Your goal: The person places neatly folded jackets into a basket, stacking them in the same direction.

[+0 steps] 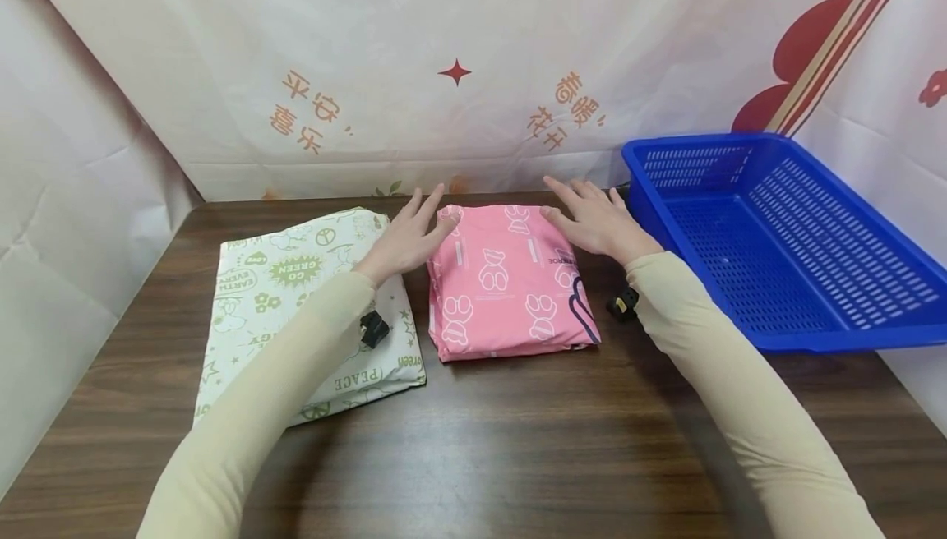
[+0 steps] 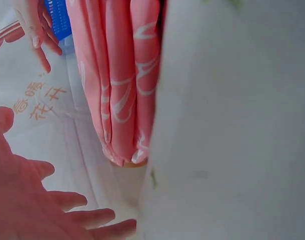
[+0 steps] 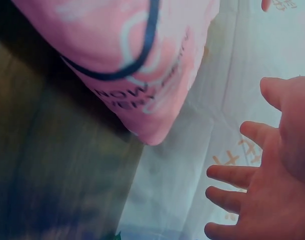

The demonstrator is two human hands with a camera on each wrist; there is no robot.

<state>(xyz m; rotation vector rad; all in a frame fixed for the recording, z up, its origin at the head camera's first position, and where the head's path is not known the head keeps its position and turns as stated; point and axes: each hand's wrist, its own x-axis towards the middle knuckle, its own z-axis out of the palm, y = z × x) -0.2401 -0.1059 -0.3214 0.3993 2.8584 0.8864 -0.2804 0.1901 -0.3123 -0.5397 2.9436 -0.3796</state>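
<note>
The green-print packet [image 1: 296, 269] lay at centre left, the pink packet [image 1: 503, 301] mid-frame. Beside its far corners, the left hand [image 1: 409, 237] and right hand [image 1: 598, 220] had fingers outstretched, gripping nothing; uneven pressure might twist the pink packet askew. At right, the blue basket [image 1: 821, 338] showed its slotted floor.

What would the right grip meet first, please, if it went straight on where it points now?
Probably the printed cloth backdrop: the right grip points towards it, though the depth between them is unclear.
</note>
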